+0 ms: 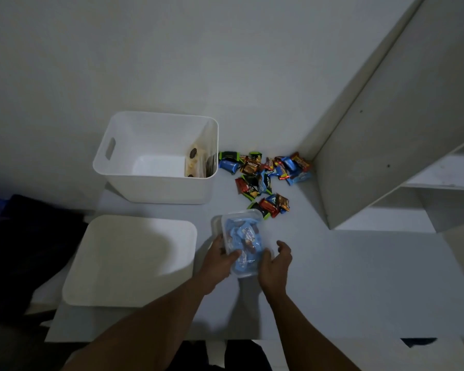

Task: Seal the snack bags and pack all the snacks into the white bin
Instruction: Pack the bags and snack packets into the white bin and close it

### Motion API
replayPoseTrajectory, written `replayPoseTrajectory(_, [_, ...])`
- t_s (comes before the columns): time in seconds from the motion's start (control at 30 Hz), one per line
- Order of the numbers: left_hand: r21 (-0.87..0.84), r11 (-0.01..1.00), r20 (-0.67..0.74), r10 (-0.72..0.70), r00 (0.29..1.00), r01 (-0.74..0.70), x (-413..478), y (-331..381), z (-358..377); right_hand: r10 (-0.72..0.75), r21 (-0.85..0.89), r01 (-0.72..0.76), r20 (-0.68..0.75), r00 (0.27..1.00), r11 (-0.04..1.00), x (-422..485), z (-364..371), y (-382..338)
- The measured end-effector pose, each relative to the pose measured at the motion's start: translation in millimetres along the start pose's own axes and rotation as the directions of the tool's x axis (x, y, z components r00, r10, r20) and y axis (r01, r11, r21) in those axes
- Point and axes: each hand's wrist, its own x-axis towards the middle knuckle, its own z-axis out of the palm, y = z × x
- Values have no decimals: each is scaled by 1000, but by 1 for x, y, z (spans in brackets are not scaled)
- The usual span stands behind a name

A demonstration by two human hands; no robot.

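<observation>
Head view, looking down on a white bench (pixel 346 277). At the centre, a clear snack bag (pixel 243 241) filled with light-blue wrapped pieces is held just above the bench, its long axis running from 11 to 5 o'clock. The left hand (pixel 219 259) grips the bag at its 8 o'clock corner, with the thumb laid over the top face and the fingers hidden beneath. The right hand (pixel 275 263) is placed at the bag's 4 o'clock edge; only the thumb is seen touching the plastic, while the fingers are loosely curled and held clear of it, closed round nothing. Whether the bag's mouth is sealed cannot be told.

The white bin (pixel 123 145) stands upright at 10 o'clock from the bag, well apart from it, with a slot handle in its 9 o'clock wall. Packed bags (pixel 198 164) with pale and brown contents are leaned against its inner 3 o'clock wall; the rest of the floor is seen bare. A loose pile of wrapped snacks (pixel 263 178), in blue, red, green and brown wrappers, is spread on the bench from the bin's 3 o'clock side down towards the bag, its nearest pieces just beside the bag's far end. A white rounded-rectangular piece (pixel 129 261), lid or upturned bin, lies at 9 o'clock. A white shelf unit (pixel 386 156) is seen at 2 o'clock.
</observation>
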Motion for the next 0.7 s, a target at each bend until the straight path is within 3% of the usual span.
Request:
replayPoseTrajectory(0.1, [-41, 997, 58, 68, 996, -66, 6, -4, 2, 142, 3, -144, 147, 979, 990, 11, -3, -2])
replayPoseTrajectory(0.2, [20, 995, 77, 92, 993, -94, 13, -9, 3, 141, 26, -149, 197, 970, 989, 15, -7, 2])
replayPoseTrajectory(0.47, [133, 940, 116, 299, 947, -313, 16, 57, 23, -51, 129, 50, 3, 999, 990, 24, -25, -46])
replayPoseTrajectory(0.7, [288, 687, 163, 651, 741, -667, -2, 178, 24, -301, 236, 318, -105, 948, 918, 59, -47, -155])
